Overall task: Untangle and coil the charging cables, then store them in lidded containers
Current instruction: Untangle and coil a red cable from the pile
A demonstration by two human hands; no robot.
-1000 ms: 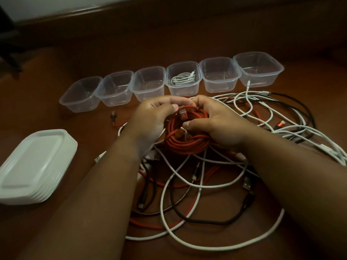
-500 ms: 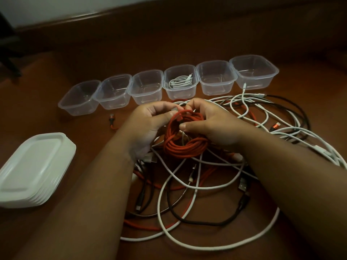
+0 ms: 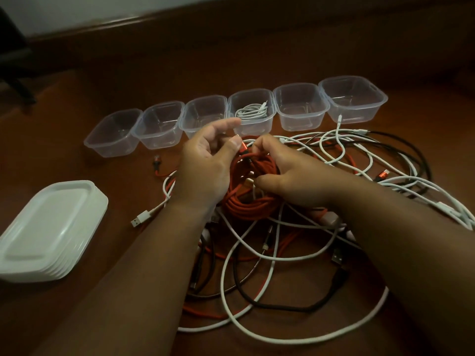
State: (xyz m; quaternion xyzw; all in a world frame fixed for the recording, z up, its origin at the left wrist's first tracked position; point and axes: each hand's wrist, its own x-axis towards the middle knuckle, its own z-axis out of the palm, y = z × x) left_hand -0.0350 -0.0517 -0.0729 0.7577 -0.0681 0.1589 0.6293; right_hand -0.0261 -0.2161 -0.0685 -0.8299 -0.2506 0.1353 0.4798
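Both hands are on the red coil (image 3: 250,199), which sits atop the cable tangle (image 3: 295,253) on the counter (image 3: 77,317). The left hand (image 3: 205,165) pinches the coil's plug end (image 3: 243,149) between thumb and finger, forefinger stretched out. The right hand (image 3: 290,176) curls round the coil's loops. Behind stand six tubs (image 3: 298,109), the fourth holding a white cable (image 3: 253,111). Stacked lids (image 3: 48,227) sit left.

No readable text, labels, brands, numbers or signs anywhere in view. Clear plastic rectangular containers (image 3: 300,106), stack of white plastic lids (image 3: 48,229), coiled red braided cable (image 3: 253,201) and loose white, black and red cables (image 3: 259,299): all unmarked or too dim to read.
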